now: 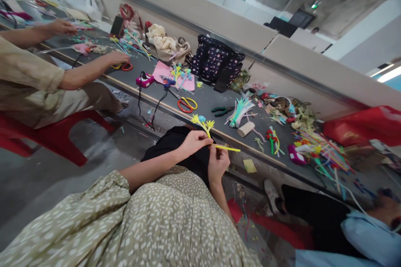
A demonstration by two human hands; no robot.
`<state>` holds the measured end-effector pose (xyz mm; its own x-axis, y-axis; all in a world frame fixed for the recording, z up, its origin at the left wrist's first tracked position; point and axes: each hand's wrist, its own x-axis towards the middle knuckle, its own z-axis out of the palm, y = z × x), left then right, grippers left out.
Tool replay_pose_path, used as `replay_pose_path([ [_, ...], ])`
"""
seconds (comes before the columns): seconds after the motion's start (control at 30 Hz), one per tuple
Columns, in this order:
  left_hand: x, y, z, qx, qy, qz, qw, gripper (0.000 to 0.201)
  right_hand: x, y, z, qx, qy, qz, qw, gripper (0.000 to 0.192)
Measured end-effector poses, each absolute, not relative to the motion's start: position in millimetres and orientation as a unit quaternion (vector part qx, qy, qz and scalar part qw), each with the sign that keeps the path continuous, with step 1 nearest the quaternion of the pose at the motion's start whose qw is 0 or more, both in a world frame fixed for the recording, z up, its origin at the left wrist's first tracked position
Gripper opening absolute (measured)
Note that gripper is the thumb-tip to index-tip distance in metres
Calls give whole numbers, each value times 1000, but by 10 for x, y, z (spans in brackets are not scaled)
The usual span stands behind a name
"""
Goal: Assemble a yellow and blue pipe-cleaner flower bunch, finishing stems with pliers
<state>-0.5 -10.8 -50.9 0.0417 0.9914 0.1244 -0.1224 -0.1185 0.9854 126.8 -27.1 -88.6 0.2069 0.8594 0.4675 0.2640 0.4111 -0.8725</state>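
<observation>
Both hands were up in front of the lap, just short of the table (pixel 206 102) edge. The left hand (pixel 194 142) was pinched shut on a yellow stem (pixel 226 148) right below a little bunch of flowers (pixel 202 122), yellow ones with a blue one tucked in. The right hand (pixel 218 162) sat just under it, fingers closed around the same stem, whose free end poked out to the right. So the two hands were basically touching, both clamped on the one piece, held in the air over the black cloth (pixel 181 144) on the lap.

On the table just past the flowers lay orange-and-yellow scissors (pixel 187 104), green pliers (pixel 222 111), a bundle of pale sticks (pixel 239 111) and a tape roll (pixel 246 129). Further back sat a pink sheet (pixel 166 74) with more finished flowers, a pink box (pixel 144 80) with a black cord, and a dotted bag (pixel 216 61).

Off to the left a co-worker on a red chair (pixel 46 137) had both hands on the table, one hand (pixel 117 57) near some rings. At lower right another person in a blue sleeve (pixel 369 238) was partly in view.
</observation>
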Motion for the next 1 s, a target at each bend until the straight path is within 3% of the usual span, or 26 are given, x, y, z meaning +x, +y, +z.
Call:
replay_pose_path([
  [0.1, -1, -99, -525, 512, 432, 544, 506, 36, 1313, -261, -914, -479, -650, 110, 579, 19],
  [0.2, -1, -90, -547, 501, 424, 545, 522, 35, 1312, -265, -898, -481, -655, 107, 573, 20],
  [0.4, -15, -103, -538, 481, 387, 560, 552, 30, 1271, -275, -819, -453, -497, 422, 608, 18],
  [0.5, -31, -117, -535, 492, 374, 545, 567, 29, 1286, -248, -830, -394, -395, 605, 568, 18],
  [0.63, -41, -119, -544, 493, 354, 505, 614, 30, 1282, -231, -856, -344, -337, 695, 534, 18],
  [0.7, -39, -107, -552, 496, 359, 514, 601, 32, 1265, -236, -858, -356, -357, 649, 569, 18],
  [0.8, -35, -86, -560, 510, 398, 531, 547, 36, 1255, -250, -852, -428, -451, 479, 620, 18],
  [0.9, -30, -73, -557, 514, 432, 525, 523, 38, 1275, -270, -844, -482, -552, 287, 617, 16],
  [1.0, -19, -67, -547, 502, 434, 528, 530, 37, 1291, -293, -830, -472, -599, 215, 610, 14],
])
